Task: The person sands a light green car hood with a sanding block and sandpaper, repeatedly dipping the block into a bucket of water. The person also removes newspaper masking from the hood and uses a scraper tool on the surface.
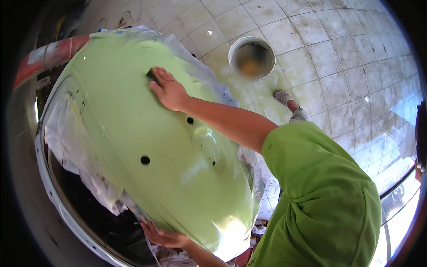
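Note:
A large light-green painted car body panel (133, 129) with several small dark holes spreads below me. On its far part my right hand (170, 92) presses a dark sanding block (154, 76) with a yellowish side flat to the surface, fingers closed over it. My left hand (165, 237) lies at the panel's lower edge, its fingers stretched out and slightly apart beside the masking sheet; no tool shows in it. Clear plastic sheeting (195, 66) runs along the panel's right edge. Whitish masking film (73, 138) covers part of the left side.
On the tiled floor (329, 49) stands a white round bucket (231, 60), its contents blurred and yellowish. A shoe (283, 96) shows near it. A red padded bar (49, 58) meets the panel at the upper left. Along the left curves a pale car-body frame (53, 200) around a dark opening.

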Motion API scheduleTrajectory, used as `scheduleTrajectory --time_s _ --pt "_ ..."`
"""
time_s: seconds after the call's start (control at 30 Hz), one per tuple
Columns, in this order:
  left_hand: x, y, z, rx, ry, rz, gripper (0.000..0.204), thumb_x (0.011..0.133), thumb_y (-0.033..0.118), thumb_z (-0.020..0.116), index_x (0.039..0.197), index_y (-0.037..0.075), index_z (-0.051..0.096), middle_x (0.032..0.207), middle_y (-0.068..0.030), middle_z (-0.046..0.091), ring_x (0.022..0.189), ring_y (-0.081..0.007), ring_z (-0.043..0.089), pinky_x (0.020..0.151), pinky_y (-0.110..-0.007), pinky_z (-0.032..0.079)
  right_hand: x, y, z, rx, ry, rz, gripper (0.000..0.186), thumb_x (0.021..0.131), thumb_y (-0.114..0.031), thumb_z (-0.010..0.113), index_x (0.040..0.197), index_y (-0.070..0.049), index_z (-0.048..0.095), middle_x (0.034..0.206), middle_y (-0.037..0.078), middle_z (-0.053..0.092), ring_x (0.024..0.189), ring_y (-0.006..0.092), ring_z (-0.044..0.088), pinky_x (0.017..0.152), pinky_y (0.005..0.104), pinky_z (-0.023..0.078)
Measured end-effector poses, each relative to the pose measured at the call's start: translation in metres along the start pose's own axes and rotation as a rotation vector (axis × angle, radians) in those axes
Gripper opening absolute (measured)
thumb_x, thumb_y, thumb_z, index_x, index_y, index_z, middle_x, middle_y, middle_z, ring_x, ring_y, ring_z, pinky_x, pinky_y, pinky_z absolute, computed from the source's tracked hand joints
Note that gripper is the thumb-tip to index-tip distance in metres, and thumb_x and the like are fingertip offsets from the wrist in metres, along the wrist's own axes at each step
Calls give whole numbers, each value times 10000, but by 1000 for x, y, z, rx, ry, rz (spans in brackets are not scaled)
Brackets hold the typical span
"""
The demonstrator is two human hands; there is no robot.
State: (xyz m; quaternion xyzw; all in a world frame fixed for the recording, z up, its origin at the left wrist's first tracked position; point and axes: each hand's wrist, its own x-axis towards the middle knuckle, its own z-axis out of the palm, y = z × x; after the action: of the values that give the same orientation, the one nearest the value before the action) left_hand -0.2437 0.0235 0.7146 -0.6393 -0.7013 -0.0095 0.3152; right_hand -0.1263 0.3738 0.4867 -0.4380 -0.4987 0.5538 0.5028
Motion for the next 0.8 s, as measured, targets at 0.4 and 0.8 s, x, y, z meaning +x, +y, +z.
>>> scheduleTrajectory --time_s 0.4,0.8 --pt "-1 7 -7 108 -69 -203 540 1089 507 387 1409 133 608 1568 -127 491 1418 -352 469 1080 -539 387 -162 -26 -2 -91 45 113 603 1035 -175 438 1583 17 275 1593 286 368 1494 442 341 1256 439 278" --pt "-8 1 -11 126 -110 -222 586 1078 535 396 1485 136 533 1606 -129 440 1461 -359 417 1104 -541 364 -209 -52 12 -28 -56 -378 686 1018 -151 533 1612 -26 214 1559 198 462 1445 395 438 1190 461 363"
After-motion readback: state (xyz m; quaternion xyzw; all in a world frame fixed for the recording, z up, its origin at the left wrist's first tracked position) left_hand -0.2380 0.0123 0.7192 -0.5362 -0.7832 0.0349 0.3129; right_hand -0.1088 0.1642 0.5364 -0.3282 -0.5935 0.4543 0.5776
